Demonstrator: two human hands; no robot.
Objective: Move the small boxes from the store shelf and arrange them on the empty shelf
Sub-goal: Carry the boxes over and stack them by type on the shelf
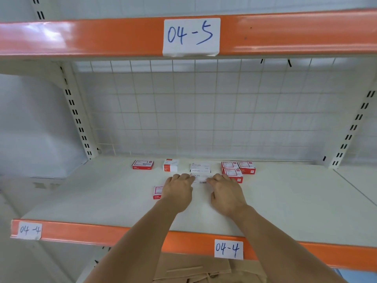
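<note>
this looks like a shop or stockroom aisle. a white metal shelf board [285,205] with an orange front strip [102,232] hangs from slotted cream uprights [76,117] before a white wire-grid back panel [204,111]. handwritten paper tags reading "04-5" [191,36] and "04-4" [228,249] mark the levels. small red-and-white retail boxes [237,169], possibly staples, sit in rows.

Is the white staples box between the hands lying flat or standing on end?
Lying flat: the white staples box rests on the shelf, barcode face up, fingers of both hands at its ends.
</note>
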